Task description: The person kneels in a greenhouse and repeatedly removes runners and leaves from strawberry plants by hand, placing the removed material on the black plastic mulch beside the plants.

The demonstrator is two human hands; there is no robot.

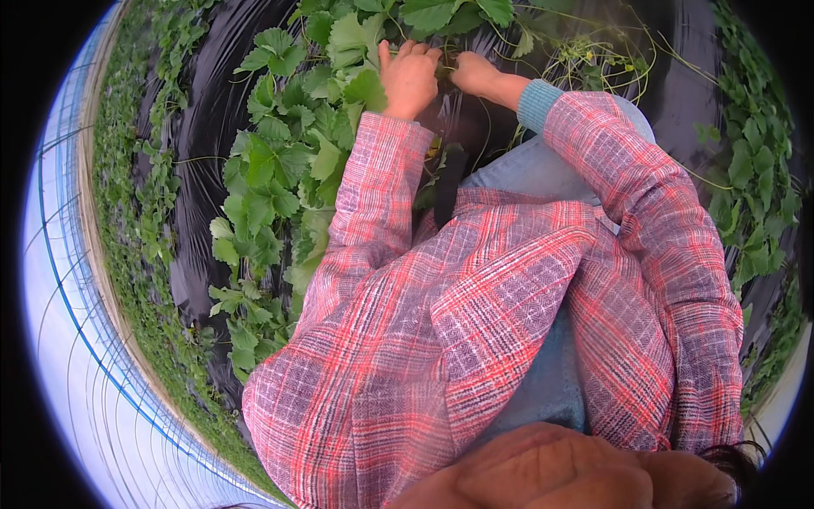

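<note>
Strawberry plants (273, 159) with broad toothed leaves grow through black plastic mulch film (197, 140). At the top centre my left hand (410, 76) reaches in at the right side of the leaves, fingers spread around stems; whether it grips any cannot be told. Just to its right my right hand (474, 73) has its fingers curled down at the plant's base, its fingertips hidden. A small gap parts the two hands. Thin green runners (610, 60) with small yellowish bits lie in a tangle to the right of my right hand.
More strawberry rows (750, 172) run along the right and the far left. A curved greenhouse frame (70, 280) with pale covering rises at the left edge. My bent knee in light blue jeans (534, 168) is close below my right forearm. A dark strap (450, 184) hangs beside it.
</note>
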